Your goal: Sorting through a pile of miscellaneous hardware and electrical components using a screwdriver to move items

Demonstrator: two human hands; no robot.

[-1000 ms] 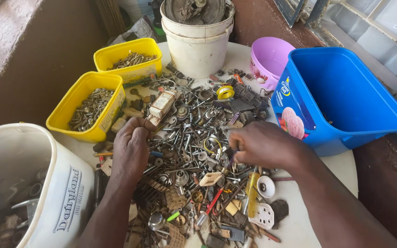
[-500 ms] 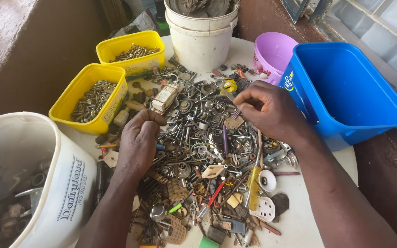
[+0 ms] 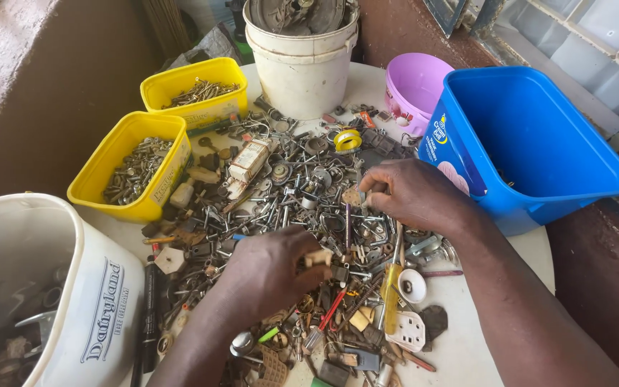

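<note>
A heap of small metal hardware (image 3: 288, 193) (screws, washers, rings, keys, plastic bits) covers a round white table (image 3: 467, 337). My left hand (image 3: 270, 271) rests on the near part of the heap, its fingers closed on a small beige plastic piece (image 3: 318, 256). My right hand (image 3: 413, 195) lies over the heap's right side, beside the blue tub (image 3: 539, 143). Its thumb and fingers pinch a small tan piece (image 3: 354, 197).
Two yellow tubs (image 3: 134, 168) (image 3: 195, 89) of nails and screws stand at the left. A white bucket (image 3: 302, 64) of metal parts is at the back, a pink tub (image 3: 420, 89) beside it. A large white bucket (image 3: 59, 287) sits near left. A yellow tape roll (image 3: 347, 140) lies in the heap.
My left hand has slid right and nearer across the heap and now holds a beige piece. My right hand came back from near the blue tub's rim onto the heap.
</note>
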